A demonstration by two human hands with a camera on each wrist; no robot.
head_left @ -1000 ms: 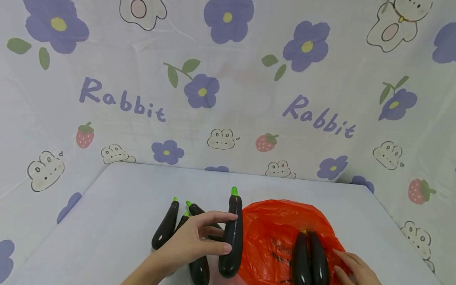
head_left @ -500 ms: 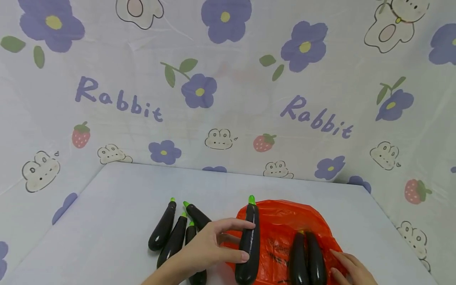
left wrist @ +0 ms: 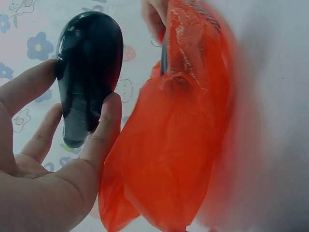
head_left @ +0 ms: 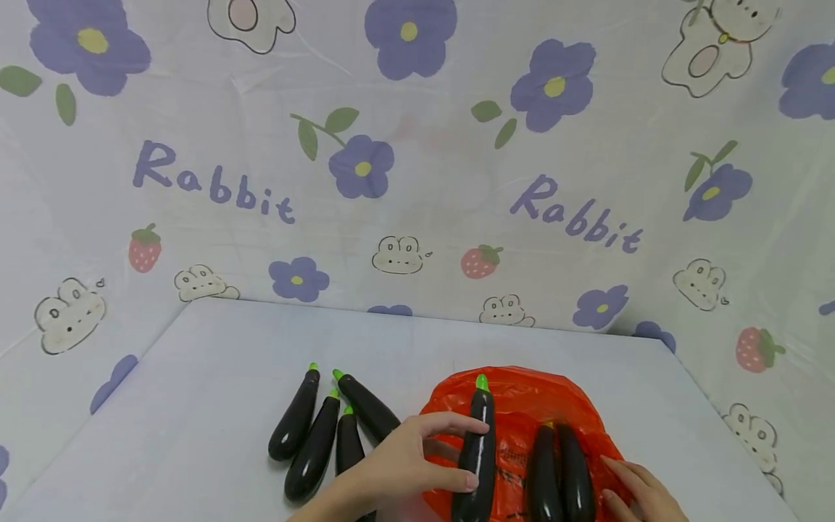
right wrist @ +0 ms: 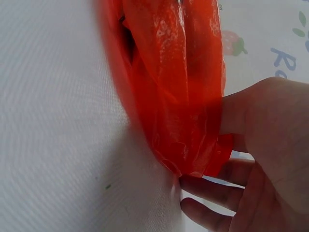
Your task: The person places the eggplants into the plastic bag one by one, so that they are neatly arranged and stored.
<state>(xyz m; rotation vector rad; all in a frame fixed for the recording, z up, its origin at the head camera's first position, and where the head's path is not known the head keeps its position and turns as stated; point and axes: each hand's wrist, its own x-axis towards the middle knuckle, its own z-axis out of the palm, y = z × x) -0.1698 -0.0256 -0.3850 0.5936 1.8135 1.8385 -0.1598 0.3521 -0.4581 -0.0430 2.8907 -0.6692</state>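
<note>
A glossy black eggplant [head_left: 479,449] with a bright green stem is pinched between the thumb and fingers of my left hand [head_left: 420,460], above the left part of a red plastic bag [head_left: 515,399]. In the left wrist view the same eggplant [left wrist: 89,72] appears beside the bag [left wrist: 164,140], its thick end towards the camera. Two more eggplants [head_left: 575,471] lie side by side within the bag's opening. At the bag's right edge, my right hand [head_left: 642,489] holds the red plastic between thumb and fingers; the right wrist view shows the hand [right wrist: 260,150] partly behind the film.
Several other eggplants [head_left: 313,453] lie close together on the white table [head_left: 215,384], left of the bag. My left forearm reaches across near them and hides part of the group. Behind the table hangs a patterned cloth [head_left: 417,203] with flowers and rabbits.
My left hand has carried the eggplant rightwards and lower, from beside the bag to over it. More of the eggplants on the left now show. The right hand stays at the bag's edge.
</note>
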